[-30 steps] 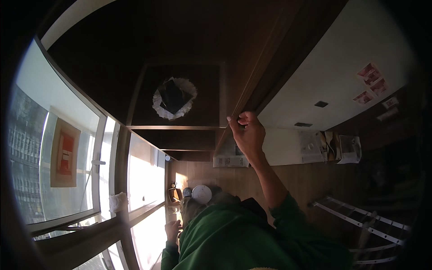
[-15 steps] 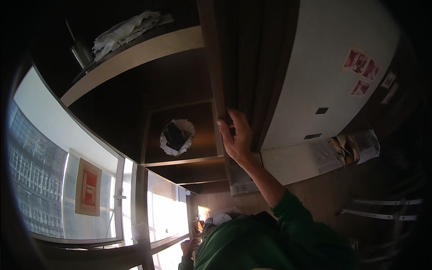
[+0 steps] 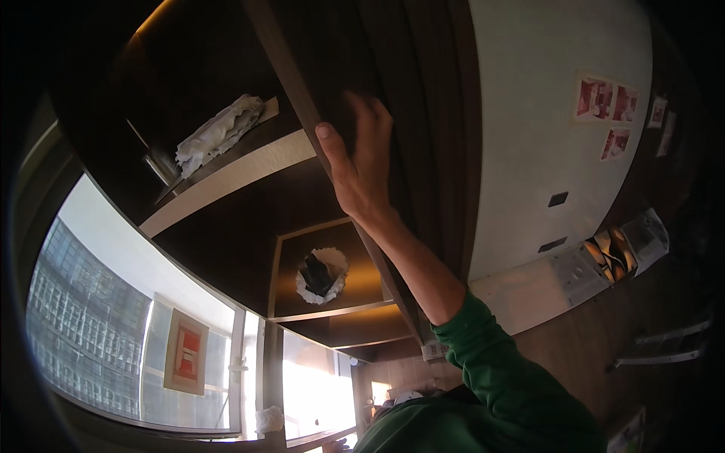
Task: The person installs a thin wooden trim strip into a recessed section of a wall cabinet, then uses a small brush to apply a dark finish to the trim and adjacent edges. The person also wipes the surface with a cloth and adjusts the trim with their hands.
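My right hand [image 3: 362,162] reaches up along the dark wood edge of the cabinet [image 3: 283,64], the green sleeve pushed back from the wrist. Its thumb lies against that edge, while the slightly bent, somewhat blurred fingers are apart from the thumb on the dark panel side. No loose object shows in it. Left of the hand is an upper shelf [image 3: 242,177] with a crumpled white wrapping [image 3: 219,136] on it. In a lower compartment sits a black object [image 3: 319,275] ringed by white crumpled material. My left hand is out of sight.
A window [image 3: 98,317] with a handle and a framed red picture [image 3: 186,352] stands at left. On the right, a pale wall [image 3: 551,45] carries red-toned pictures and dark plates. Below it is a white ledge [image 3: 521,298] with an opened package [image 3: 612,253].
My right hand has slid upward along the cabinet edge. The view has shifted, so the shelves sit lower and more of the upper compartment shows. My left hand has dropped out of view.
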`<state>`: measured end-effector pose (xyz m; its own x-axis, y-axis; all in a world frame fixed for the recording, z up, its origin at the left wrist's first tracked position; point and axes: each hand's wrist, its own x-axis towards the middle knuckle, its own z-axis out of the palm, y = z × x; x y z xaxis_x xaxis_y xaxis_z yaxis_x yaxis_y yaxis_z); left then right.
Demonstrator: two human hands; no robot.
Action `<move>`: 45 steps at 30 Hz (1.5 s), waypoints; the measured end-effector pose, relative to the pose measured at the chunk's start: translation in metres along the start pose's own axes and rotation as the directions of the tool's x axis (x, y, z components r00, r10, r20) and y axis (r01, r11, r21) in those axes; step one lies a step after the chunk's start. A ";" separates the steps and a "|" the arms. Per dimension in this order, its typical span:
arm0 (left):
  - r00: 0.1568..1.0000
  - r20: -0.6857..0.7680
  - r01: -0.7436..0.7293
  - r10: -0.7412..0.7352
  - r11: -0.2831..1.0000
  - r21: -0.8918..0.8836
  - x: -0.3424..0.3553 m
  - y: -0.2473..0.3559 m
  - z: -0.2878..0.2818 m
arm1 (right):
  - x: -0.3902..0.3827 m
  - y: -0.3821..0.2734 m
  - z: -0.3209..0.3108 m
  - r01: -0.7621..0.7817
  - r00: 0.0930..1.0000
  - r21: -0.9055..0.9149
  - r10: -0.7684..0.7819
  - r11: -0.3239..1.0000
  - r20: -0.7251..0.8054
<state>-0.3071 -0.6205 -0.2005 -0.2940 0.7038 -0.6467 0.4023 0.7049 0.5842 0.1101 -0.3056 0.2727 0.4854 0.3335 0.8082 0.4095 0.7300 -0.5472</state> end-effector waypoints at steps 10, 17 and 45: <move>0.998 0.050 -0.022 0.024 0.999 -0.045 0.027 0.023 0.012 | -0.059 0.023 -0.016 0.173 0.979 -0.248 -0.138 0.953 0.152; 0.981 0.067 -0.172 0.183 0.974 -0.151 0.039 0.014 -0.013 | -0.185 0.034 -0.030 0.005 0.980 -0.475 0.089 0.880 0.176; 0.630 -0.247 -0.523 0.736 0.638 0.565 0.122 0.500 0.009 | -0.385 0.090 -0.111 -0.499 0.656 -0.560 0.711 0.661 0.254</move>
<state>-0.1344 -0.1832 0.0085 -0.1030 0.9843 0.1434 0.9005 0.0310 0.4338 0.0455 -0.4346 -0.1116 0.4133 0.8891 0.1967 0.4607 -0.0178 -0.8874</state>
